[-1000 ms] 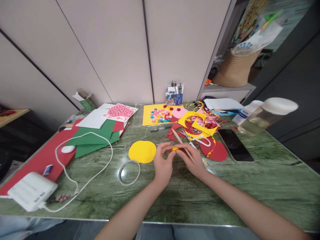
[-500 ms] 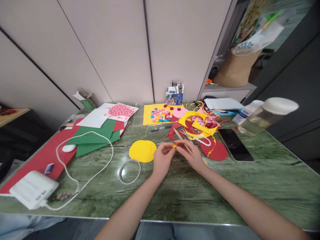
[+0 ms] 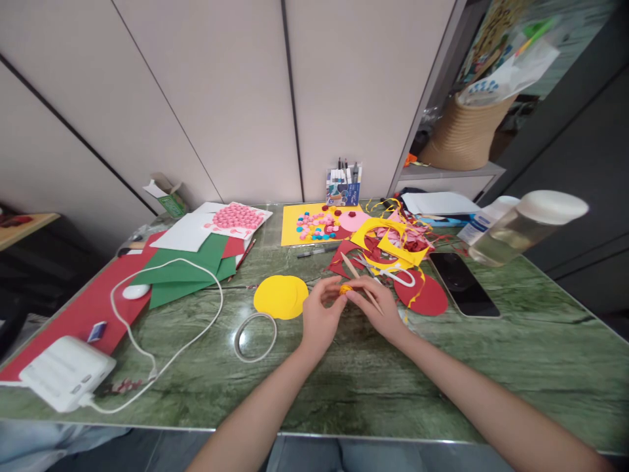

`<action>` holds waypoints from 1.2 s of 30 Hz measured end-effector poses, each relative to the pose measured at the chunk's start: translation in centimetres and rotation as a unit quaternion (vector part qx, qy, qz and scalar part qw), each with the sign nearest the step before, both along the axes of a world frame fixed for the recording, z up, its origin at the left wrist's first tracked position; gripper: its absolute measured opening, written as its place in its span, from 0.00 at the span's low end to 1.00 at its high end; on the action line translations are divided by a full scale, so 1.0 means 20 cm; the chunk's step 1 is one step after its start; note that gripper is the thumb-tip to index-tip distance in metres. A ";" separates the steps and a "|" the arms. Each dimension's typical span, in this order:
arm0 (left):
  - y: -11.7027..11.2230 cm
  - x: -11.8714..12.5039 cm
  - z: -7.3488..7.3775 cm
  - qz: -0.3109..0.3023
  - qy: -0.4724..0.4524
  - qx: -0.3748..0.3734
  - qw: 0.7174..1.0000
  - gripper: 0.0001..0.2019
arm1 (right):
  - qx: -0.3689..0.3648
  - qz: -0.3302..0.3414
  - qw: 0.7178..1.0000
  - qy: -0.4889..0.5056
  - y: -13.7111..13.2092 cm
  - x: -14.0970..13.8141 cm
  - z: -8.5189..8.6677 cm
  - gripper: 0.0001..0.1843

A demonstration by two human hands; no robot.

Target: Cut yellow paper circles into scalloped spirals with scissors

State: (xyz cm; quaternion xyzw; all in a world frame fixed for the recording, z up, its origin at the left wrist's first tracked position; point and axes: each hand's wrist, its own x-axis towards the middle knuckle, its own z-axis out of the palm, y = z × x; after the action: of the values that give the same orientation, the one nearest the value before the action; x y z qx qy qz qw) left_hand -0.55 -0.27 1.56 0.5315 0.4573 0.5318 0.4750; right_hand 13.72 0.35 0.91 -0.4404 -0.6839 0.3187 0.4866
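Between the fingertips of both hands is a small yellow-orange rolled paper piece (image 3: 346,289), possibly a coiled flower. My left hand (image 3: 320,314) pinches it from the left, thumb and forefinger closed. From the other side my right hand (image 3: 382,313) grips it too, and a pale wooden stick (image 3: 350,265) slants through that hand's fingers. Just left of my left hand lie overlapping yellow paper circles (image 3: 278,296). White-handled scissors (image 3: 403,276) and a dark red paper circle (image 3: 425,295) rest beyond my right hand. A roll of tape (image 3: 239,341) lies nearer on the left.
Yellow and red paper scraps (image 3: 378,231) are heaped behind the hands. Small coloured balls (image 3: 314,227) sit on a yellow sheet (image 3: 289,216). A phone (image 3: 464,285) and a lidded jug (image 3: 515,229) stand right. A white cable (image 3: 221,305) loops left, by green paper (image 3: 181,278).
The yellow-orange rolled piece has turned between my fingertips and shows more of its coiled side. Both hands stay in nearly the same place.
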 end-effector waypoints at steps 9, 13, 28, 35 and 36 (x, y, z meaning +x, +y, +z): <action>-0.02 0.02 0.00 0.018 0.003 0.009 1.000 0.14 | 0.021 -0.005 1.000 0.002 -0.01 -0.01 -0.01 0.06; 0.00 0.01 -0.01 0.029 -0.003 -0.001 1.000 0.11 | 0.025 -0.004 1.000 -0.007 0.01 -0.01 -0.01 0.06; 0.01 0.00 -0.01 0.035 0.052 0.039 0.997 0.06 | 0.116 -0.056 0.986 -0.102 -0.02 0.02 0.01 0.06; 0.00 0.01 -0.01 0.040 0.043 0.044 0.997 0.08 | 0.118 -0.061 0.983 -0.126 -0.02 0.02 0.00 0.07; 0.00 0.01 -0.01 0.040 0.043 0.044 0.997 0.08 | 0.118 -0.061 0.983 -0.126 -0.02 0.02 0.00 0.07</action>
State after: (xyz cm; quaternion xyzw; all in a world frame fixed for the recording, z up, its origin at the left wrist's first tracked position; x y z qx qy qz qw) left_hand -0.27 -0.29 1.40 0.5555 0.4739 0.5470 0.4093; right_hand 14.10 0.02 0.94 -0.4573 -0.7446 0.1479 0.4633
